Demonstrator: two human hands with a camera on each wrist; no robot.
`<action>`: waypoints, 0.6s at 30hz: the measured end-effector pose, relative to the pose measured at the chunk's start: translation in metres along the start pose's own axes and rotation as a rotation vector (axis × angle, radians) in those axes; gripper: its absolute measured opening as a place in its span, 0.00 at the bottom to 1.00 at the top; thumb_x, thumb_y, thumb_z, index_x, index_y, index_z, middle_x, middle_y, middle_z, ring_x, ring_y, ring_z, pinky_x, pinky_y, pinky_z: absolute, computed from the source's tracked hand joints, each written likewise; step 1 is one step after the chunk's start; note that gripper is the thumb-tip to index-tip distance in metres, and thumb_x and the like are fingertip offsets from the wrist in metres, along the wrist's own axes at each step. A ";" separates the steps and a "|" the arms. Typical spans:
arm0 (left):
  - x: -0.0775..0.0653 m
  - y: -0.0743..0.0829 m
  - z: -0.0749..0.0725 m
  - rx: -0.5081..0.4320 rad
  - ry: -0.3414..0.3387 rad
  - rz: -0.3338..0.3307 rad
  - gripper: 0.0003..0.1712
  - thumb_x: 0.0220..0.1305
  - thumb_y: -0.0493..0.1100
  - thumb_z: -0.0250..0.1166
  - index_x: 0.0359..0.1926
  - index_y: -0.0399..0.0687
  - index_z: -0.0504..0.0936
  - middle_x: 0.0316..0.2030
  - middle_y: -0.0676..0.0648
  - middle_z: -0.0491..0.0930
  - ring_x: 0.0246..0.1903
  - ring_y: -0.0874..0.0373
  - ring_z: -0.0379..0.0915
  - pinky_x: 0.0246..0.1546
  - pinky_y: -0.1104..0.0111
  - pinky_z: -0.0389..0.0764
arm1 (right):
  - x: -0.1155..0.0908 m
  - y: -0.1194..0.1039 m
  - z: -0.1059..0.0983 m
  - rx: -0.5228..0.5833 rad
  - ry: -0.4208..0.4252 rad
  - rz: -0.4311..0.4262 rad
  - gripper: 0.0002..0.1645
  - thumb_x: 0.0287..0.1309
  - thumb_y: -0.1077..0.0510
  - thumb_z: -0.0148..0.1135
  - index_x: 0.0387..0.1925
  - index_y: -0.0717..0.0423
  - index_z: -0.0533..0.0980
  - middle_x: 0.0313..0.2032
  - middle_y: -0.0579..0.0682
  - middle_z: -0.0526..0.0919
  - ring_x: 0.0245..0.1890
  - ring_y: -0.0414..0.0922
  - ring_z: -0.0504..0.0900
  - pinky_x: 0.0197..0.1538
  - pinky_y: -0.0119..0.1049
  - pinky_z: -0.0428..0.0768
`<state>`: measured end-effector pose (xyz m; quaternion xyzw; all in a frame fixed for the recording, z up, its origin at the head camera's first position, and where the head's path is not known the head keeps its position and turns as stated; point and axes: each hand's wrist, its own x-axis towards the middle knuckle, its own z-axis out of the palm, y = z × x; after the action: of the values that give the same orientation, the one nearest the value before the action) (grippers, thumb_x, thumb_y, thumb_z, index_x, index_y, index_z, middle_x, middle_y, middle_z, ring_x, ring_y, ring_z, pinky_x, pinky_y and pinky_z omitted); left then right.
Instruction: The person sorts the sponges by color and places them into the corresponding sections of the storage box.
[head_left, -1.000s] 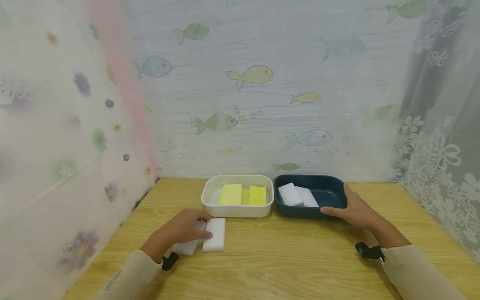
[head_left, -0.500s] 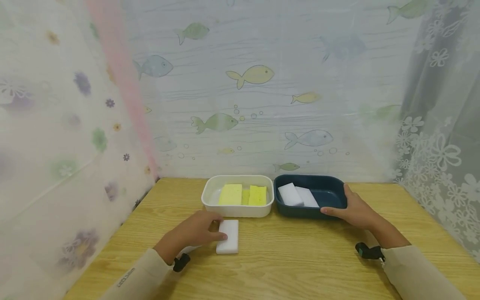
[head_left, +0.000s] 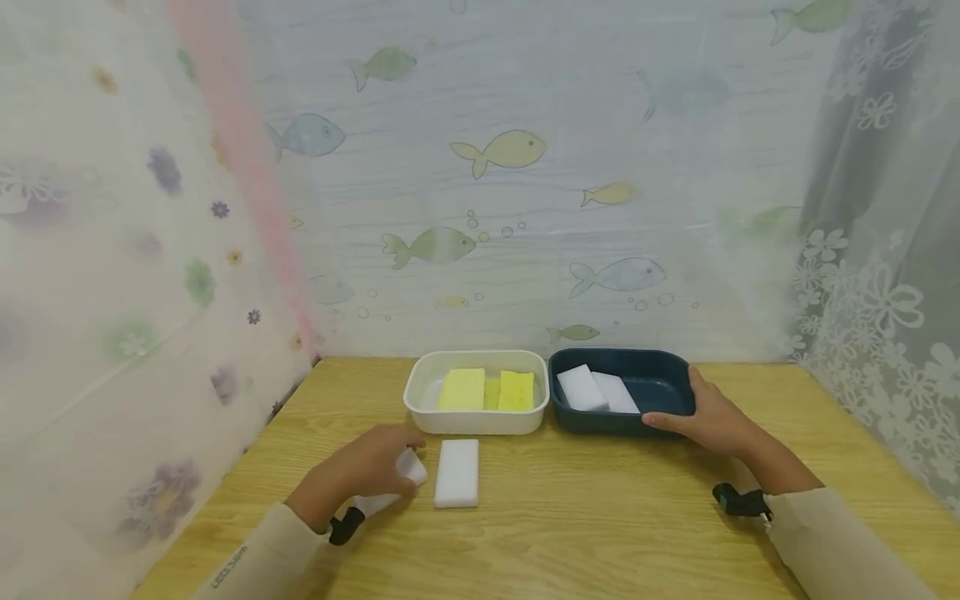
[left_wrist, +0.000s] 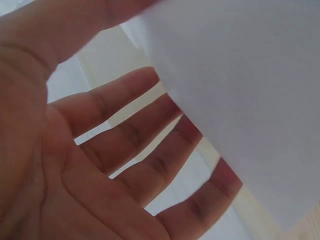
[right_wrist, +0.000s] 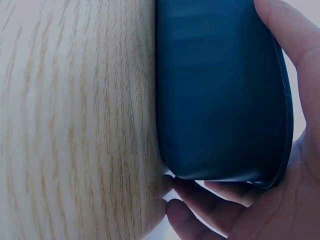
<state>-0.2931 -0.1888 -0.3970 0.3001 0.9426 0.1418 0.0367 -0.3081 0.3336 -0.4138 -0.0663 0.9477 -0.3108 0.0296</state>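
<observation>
In the head view my left hand is around a white sponge, thumb at its near edge and fingers at its far edge, gripping it. In the left wrist view that sponge covers the fingertips. Just right of this hand, another white sponge lies flat on the table. My right hand holds the right end of a dark blue tray, with the thumb on the near rim and fingers behind the end wall. Two white sponges lean together at the tray's left side.
A white tray with several yellow sponges stands against the left side of the blue tray. Both are near the back of the wooden table, before a fish-print curtain. A flower-print curtain hangs along the left.
My left hand slid one white sponge to the right, let go of it, then moved back left to the other white sponge. The right hand stays on the blue tray.
</observation>
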 end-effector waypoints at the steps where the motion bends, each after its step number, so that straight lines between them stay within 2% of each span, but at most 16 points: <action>1: 0.001 0.000 0.001 0.010 0.008 0.000 0.34 0.44 0.49 0.76 0.54 0.46 0.78 0.49 0.49 0.80 0.50 0.53 0.75 0.50 0.57 0.75 | 0.000 0.001 0.001 0.001 -0.001 0.002 0.72 0.54 0.27 0.56 0.71 0.59 0.21 0.71 0.71 0.31 0.68 0.74 0.41 0.57 0.73 0.54; 3: 0.004 0.003 0.003 0.006 0.017 0.003 0.33 0.45 0.50 0.76 0.53 0.45 0.78 0.49 0.49 0.80 0.49 0.54 0.75 0.50 0.57 0.75 | 0.000 0.002 0.002 0.000 -0.001 0.005 0.72 0.53 0.26 0.56 0.71 0.60 0.21 0.71 0.71 0.31 0.68 0.74 0.41 0.57 0.73 0.54; 8: 0.010 0.006 0.001 -0.020 -0.002 0.012 0.32 0.47 0.59 0.74 0.50 0.51 0.78 0.44 0.53 0.79 0.42 0.59 0.73 0.43 0.62 0.75 | -0.001 0.002 0.005 0.004 0.002 0.012 0.73 0.52 0.26 0.56 0.71 0.59 0.21 0.71 0.71 0.31 0.68 0.74 0.41 0.57 0.73 0.53; 13: 0.003 -0.003 -0.008 -0.110 -0.089 -0.010 0.47 0.38 0.62 0.78 0.60 0.52 0.73 0.52 0.52 0.76 0.49 0.53 0.73 0.46 0.59 0.75 | 0.000 0.001 0.003 0.017 -0.006 0.008 0.72 0.53 0.26 0.56 0.71 0.58 0.21 0.71 0.70 0.30 0.68 0.73 0.40 0.57 0.72 0.54; 15: -0.002 -0.007 -0.013 -0.152 -0.140 -0.048 0.55 0.32 0.60 0.81 0.65 0.57 0.69 0.57 0.51 0.74 0.54 0.50 0.72 0.48 0.57 0.75 | 0.000 0.000 0.001 0.015 -0.005 0.006 0.72 0.53 0.26 0.56 0.71 0.57 0.20 0.72 0.69 0.29 0.68 0.73 0.40 0.57 0.72 0.54; 18: -0.008 -0.011 -0.018 -0.174 -0.214 -0.113 0.63 0.27 0.58 0.83 0.69 0.65 0.62 0.60 0.51 0.70 0.55 0.50 0.71 0.49 0.56 0.74 | 0.000 0.001 0.000 0.008 0.000 0.003 0.73 0.52 0.26 0.57 0.71 0.58 0.20 0.72 0.69 0.29 0.68 0.73 0.40 0.57 0.72 0.54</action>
<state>-0.2955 -0.2064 -0.3832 0.2558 0.9327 0.1881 0.1708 -0.3085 0.3345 -0.4139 -0.0648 0.9465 -0.3148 0.0302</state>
